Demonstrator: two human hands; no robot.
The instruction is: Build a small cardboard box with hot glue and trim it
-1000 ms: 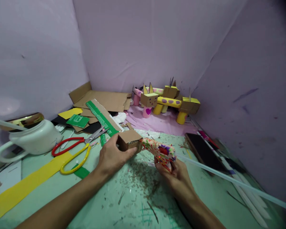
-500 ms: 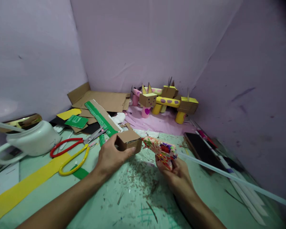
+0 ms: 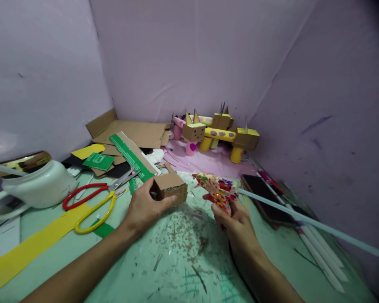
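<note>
My left hand (image 3: 148, 206) is closed around the left side of a small brown cardboard box (image 3: 173, 187), thumb along its front and fingers behind. The box has a ragged edge along its top front. My right hand (image 3: 235, 221) grips a flower-patterned glue gun (image 3: 216, 189) by its handle, and a small red light glows on it. A long translucent glue stick (image 3: 303, 214) juts from the gun's rear toward the lower right. The nozzle points left at the box, with a gap between them.
Red-and-yellow scissors (image 3: 109, 198) lie open on the left, beside a yellow paper strip (image 3: 34, 244) and a white mug (image 3: 39, 185). Cardboard pieces (image 3: 135, 132) lie behind. Cardboard animal figures (image 3: 222, 134) stand at the back. A dark phone (image 3: 265, 200) and white glue sticks (image 3: 325, 254) lie right.
The glue gun in my right hand has drawn back to the right, so its nozzle is now away from the box corner. My left hand keeps hold of the box.
</note>
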